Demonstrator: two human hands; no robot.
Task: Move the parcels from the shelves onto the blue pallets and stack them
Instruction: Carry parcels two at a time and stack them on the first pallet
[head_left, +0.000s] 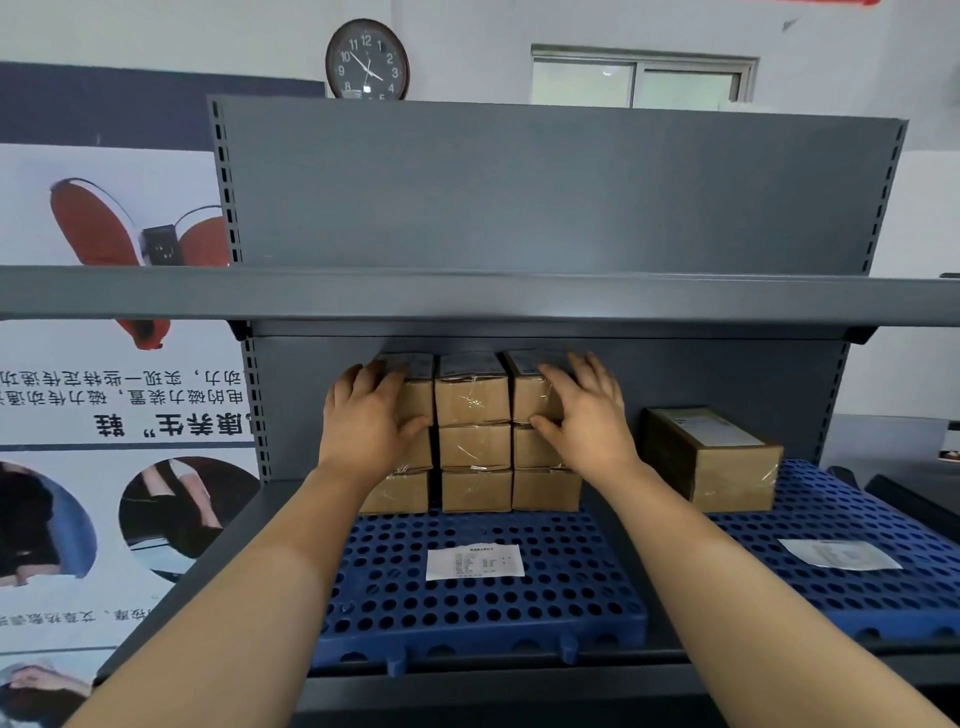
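Note:
A stack of brown cardboard parcels, three columns wide and three high, stands at the back of a blue perforated pallet on the grey shelf. My left hand presses flat against the stack's left side, over the top left parcel. On the right column, my right hand lies over the top right parcel, fingers spread and thumb at its lower edge. A larger single parcel sits on a second blue pallet to the right.
A white paper slip lies on the left pallet and another slip on the right one. The upper grey shelf overhangs close above the stack. A poster wall is at the left, a clock behind.

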